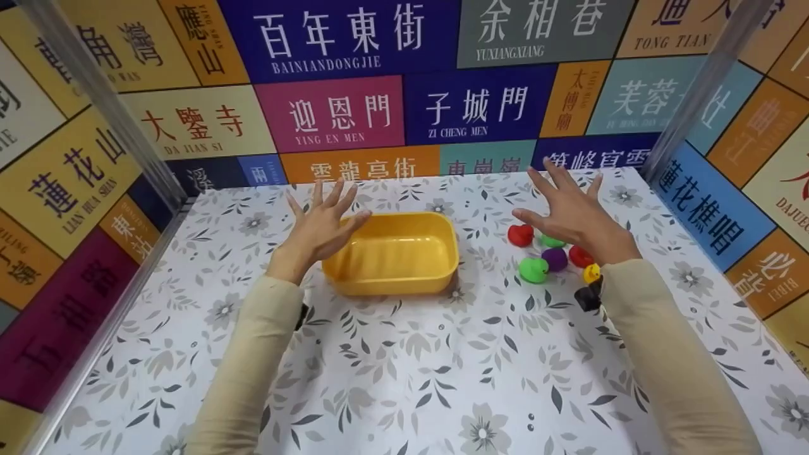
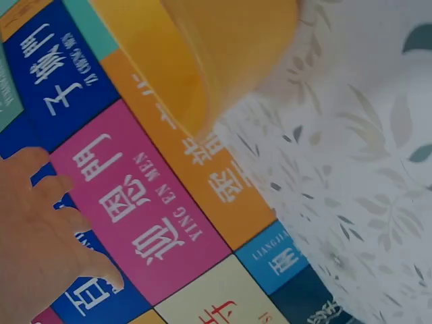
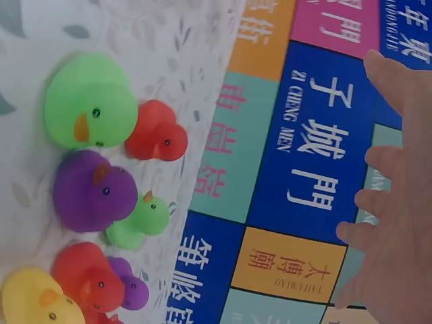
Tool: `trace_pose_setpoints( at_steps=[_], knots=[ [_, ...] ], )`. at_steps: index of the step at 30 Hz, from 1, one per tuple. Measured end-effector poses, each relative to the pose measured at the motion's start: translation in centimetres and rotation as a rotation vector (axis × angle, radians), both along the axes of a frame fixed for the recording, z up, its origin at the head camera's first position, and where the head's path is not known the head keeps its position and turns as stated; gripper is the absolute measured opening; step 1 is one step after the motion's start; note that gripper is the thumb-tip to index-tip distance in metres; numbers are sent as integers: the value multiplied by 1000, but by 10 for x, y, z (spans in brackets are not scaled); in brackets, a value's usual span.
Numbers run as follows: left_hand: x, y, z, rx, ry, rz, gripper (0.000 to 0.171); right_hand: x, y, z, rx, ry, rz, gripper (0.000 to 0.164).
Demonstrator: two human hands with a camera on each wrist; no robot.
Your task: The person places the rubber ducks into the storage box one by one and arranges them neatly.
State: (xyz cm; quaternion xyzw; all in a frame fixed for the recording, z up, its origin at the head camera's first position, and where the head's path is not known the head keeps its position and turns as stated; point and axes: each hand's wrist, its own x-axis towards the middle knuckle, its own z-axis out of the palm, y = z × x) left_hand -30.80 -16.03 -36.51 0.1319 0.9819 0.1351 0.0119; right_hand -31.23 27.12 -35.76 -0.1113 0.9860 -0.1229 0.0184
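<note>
Rect. yellow plastic tub [image 1: 390, 288], rounded corners, glossy inner floor exposed, is set on floral-print bench [image 1: 404, 370] just R of L grip [image 1: 321, 225]. Smooth, rounded rubber ducks [image 1: 554, 260], mixed colours, are clustered by/below R grip [image 1: 578, 216]. Both grips are spread wide, nothing held.

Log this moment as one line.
left hand: spread, holding nothing, near yellow basin | right hand: spread, holding nothing, near toy ducks | toy ducks: on tabletop, outside yellow basin

The tabletop [image 1: 392, 370] is white, printed with grey flowers and leaves. Coloured panels [image 1: 338, 114] with Chinese characters stand behind it and at both sides, with shiny posts [image 1: 104, 95] between.
</note>
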Motion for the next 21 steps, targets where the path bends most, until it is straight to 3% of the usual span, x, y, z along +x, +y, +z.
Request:
trace_pose_setpoints(
  at_steps=[4,10,16,21],
  knots=[
    [11,-3,3,65,-39,-24,81,13,8,-1,-72,19,-3,93],
    [27,-10,1,229,-29,-39,78,30,29,-10,-198,49,-48,85],
    [40,-18,-18,392,-18,-8,77,46,49,-22,-345,29,-133,79],
    [46,-25,-36,508,-40,51,72,48,63,-31,-432,35,-202,79]
  ],
)
